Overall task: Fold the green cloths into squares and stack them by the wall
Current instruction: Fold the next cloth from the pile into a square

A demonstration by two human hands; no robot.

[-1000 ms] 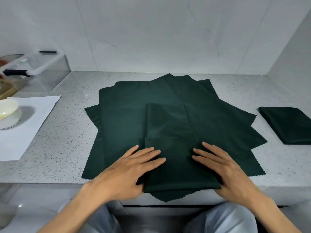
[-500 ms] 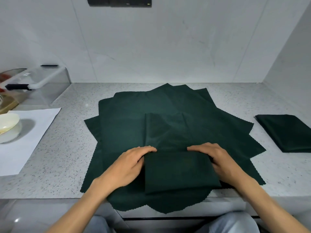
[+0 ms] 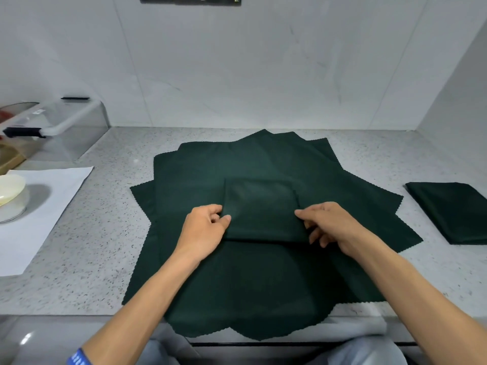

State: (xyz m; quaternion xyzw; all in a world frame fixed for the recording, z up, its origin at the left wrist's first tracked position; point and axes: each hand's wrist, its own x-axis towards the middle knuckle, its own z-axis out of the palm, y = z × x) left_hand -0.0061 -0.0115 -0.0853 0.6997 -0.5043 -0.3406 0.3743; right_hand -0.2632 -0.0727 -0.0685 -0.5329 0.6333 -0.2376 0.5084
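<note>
At the far left a clear plastic container with a white lid and black latches stands by the wall; a small white label on its lid is too small to read. In front of it a white sheet lies on the speckled countertop with a lidded glass jar resting on it. In the middle, a pile of unfolded green cloths is fanned out, the zigzag corners pointing in many directions and the near edge hanging over the counter's front. On top of the pile lies the folded cloth, nearly square, slightly longer left to right, its edges roughly parallel to the back wall. The left hand pinches its left edge, thumb on top and fingers curled under. The right hand grips its right edge the same way, fingers tucked beneath. Further right, well apart from the pile and close to the side wall, a finished folded cloth lies flat, its long axis running away from the person. A blue wristband with unreadable white marks shows on the left forearm.
</note>
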